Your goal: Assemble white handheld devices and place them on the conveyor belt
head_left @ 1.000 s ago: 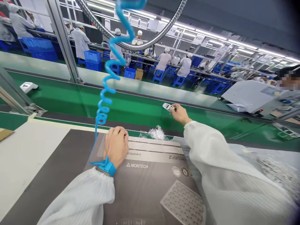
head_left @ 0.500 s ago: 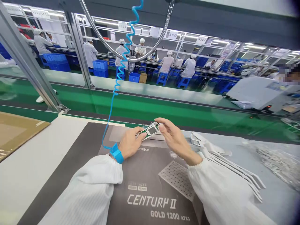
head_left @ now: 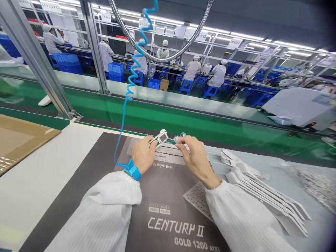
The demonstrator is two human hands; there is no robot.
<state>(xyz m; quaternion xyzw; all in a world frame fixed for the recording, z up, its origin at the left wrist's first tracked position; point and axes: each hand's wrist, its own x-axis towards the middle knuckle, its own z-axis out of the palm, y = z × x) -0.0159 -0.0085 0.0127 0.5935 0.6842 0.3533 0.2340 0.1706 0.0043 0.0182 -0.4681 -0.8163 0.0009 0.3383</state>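
My left hand (head_left: 144, 154) is closed on a small circuit board with a grey screen (head_left: 163, 137) set in a slim white housing, which tilts up to the right. A blue wrist strap (head_left: 132, 170) circles that wrist. To the right, apart from the board, my right hand (head_left: 193, 154) has thumb and fingers pinched together; what they hold, if anything, I cannot make out. Small clear plastic pieces (head_left: 181, 137) lie just beyond its fingertips. Beneath both hands is dark printed packaging (head_left: 162, 189) lettered MONTECH and CENTURY II.
Long white plastic parts (head_left: 267, 196) lie stacked on the right, near a clear bag of small pieces (head_left: 315, 182). Brown cardboard (head_left: 23, 136) is at the left. A coiled blue cord (head_left: 130, 82) and a metal hose (head_left: 168, 59) hang ahead. Several people sit at far benches.
My right hand has come away from the board and now pinches to its right. My left hand has turned the board more upright, and the head view has shifted slightly.
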